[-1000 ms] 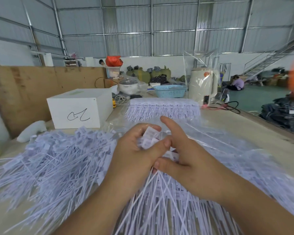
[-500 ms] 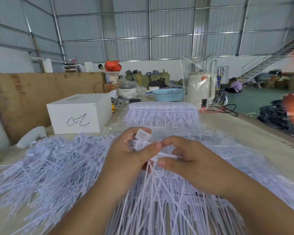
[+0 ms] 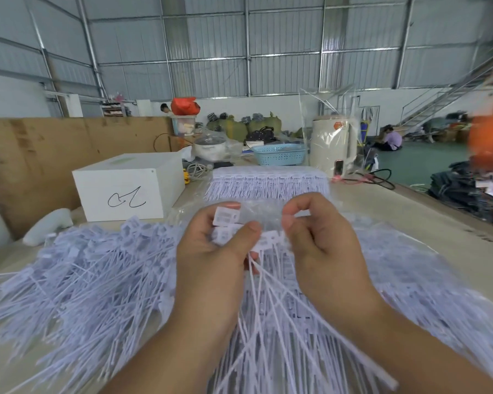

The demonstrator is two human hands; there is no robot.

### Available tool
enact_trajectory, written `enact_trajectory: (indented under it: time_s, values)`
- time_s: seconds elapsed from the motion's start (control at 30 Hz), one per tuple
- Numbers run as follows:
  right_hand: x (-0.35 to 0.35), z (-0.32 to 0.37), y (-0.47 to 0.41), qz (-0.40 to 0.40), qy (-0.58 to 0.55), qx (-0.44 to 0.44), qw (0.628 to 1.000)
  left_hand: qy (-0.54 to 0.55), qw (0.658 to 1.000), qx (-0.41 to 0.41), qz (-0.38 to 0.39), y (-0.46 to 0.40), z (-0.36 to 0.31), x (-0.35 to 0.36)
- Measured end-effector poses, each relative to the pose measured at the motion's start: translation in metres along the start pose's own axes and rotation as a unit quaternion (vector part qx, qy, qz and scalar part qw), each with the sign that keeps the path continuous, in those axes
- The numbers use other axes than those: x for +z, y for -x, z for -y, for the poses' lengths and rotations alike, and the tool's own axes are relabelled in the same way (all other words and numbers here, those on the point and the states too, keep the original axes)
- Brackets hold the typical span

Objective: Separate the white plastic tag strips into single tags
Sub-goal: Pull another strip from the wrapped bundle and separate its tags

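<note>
Head view: the only camera, looking down over both forearms to a long worktable (image 3: 427,223).
Left hand (image 3: 211,251): curled round a small bunch of tag heads, thumb pressed across them near the joint.
Right hand (image 3: 319,240): thumb and forefinger pinching the next tag head over; the two hands sit close together but not touching.
Held strip (image 3: 256,243): between the hands above the table, its thin tails fanning down toward the wrists.
Risk, tearing: if the pull runs crooked, the flat head could probably snap off its tail instead of parting cleanly at the joint.
Risk, tangling: the hanging tails cross one another, so a freed tag may drag its neighbours along.
Risk, mixing: the loose tags (image 3: 77,280) lie heaped on the left, close enough that an unsplit piece could drop in unnoticed.
Material: white plastic, thin and springy by the look; small flat rectangular heads with faint print, long needle-like tails.
Uncut strips (image 3: 268,183): a neat comb-like stack farther back, on crinkled clear film.
White box (image 3: 125,189): matt, square-edged, with a black scribble on its face.
Blue basket (image 3: 279,155): perforated plastic, behind the stack.
</note>
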State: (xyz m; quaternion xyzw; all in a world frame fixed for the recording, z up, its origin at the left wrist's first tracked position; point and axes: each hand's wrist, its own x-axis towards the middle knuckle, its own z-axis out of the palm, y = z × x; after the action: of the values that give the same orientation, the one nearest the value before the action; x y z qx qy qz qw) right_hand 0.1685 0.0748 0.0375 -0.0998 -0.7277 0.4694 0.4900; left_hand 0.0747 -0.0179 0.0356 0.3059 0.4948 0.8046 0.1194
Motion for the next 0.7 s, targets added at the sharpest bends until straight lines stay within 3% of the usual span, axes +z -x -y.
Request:
enact_trajectory:
  time_s: [0.07, 0.13, 0.23, 0.33, 0.43, 0.57, 0.7]
  values:
    - [-0.007, 0.000, -0.007, -0.101, -0.039, 0.008, 0.994, 0.010, 1.000, -0.017, -0.020, 0.003, 0.001, 0.001]
    - [-0.020, -0.002, -0.013, -0.144, -0.058, 0.017, 0.988, 0.025, 0.998, -0.048, -0.028, 0.002, 0.001, -0.002]
    - [-0.023, -0.008, -0.012, -0.084, -0.055, 0.039, 0.994, 0.019, 0.998, -0.061, -0.028, -0.005, 0.001, -0.008]
    - [-0.012, -0.010, -0.005, 0.047, -0.060, 0.022, 0.997, -0.013, 0.999, -0.052, 0.002, -0.007, 0.001, -0.009]
    - [-0.005, -0.014, 0.000, 0.151, 0.028, -0.008, 0.988, -0.032, 0.998, -0.035, 0.044, -0.006, 0.001, -0.008]
    - [-0.008, -0.021, 0.000, 0.167, 0.108, -0.019, 0.980, -0.034, 0.994, -0.053, 0.088, -0.007, 0.001, -0.009]
    - [-0.010, -0.024, -0.003, 0.159, 0.093, 0.020, 0.983, -0.035, 0.981, -0.090, 0.170, -0.005, 0.005, -0.009]
